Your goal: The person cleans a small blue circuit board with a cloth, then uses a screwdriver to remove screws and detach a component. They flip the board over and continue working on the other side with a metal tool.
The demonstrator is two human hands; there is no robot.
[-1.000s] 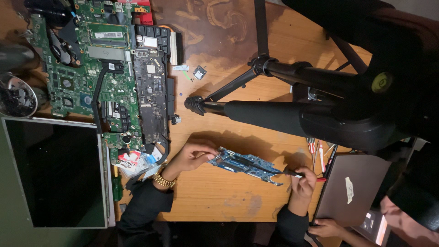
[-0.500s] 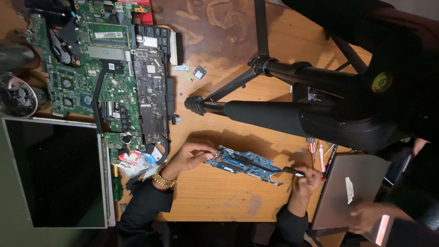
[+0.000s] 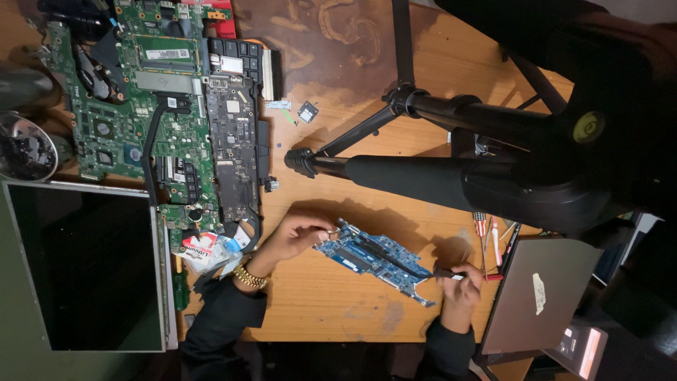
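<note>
On the wooden table [image 3: 423, 85] a blue circuit board [image 3: 374, 259] lies slanted between the hands, left hand [image 3: 300, 236] pinching its upper end, right hand [image 3: 462, 282] clamping a screwdriver [image 3: 451, 274] at its lower end.

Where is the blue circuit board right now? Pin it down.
In the head view, the blue circuit board lies low on the wooden table, between the left hand and right hand.
</note>
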